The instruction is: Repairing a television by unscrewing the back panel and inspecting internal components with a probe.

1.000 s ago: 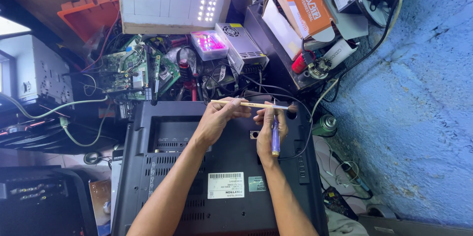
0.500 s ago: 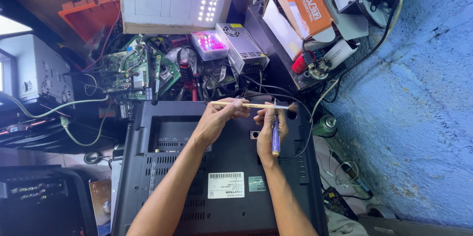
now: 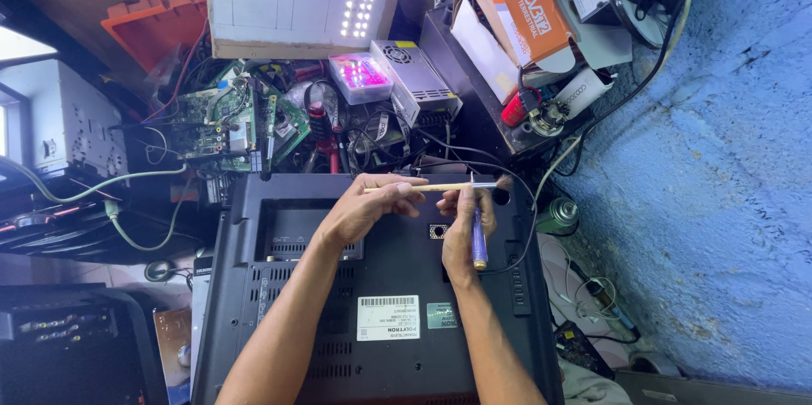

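Ideally, left hand (image 3: 359, 210) pinched the brush (image 3: 440, 188) level; right hand (image 3: 461, 232), closed around the screwdriver (image 3: 479, 236), kept it upright over the black casing (image 3: 381, 287).

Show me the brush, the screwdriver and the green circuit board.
brush (image 3: 440, 188): head view, middle of its wooden handle.
screwdriver (image 3: 479, 244): head view, on its blue handle.
circuit board (image 3: 203, 122): head view, centre of the green board.

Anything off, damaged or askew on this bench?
A bare green circuit board lies loose among tangled cables behind the black plastic TV back cover. Left hand holds a thin wooden-handled brush; right hand a blue-handled screwdriver.
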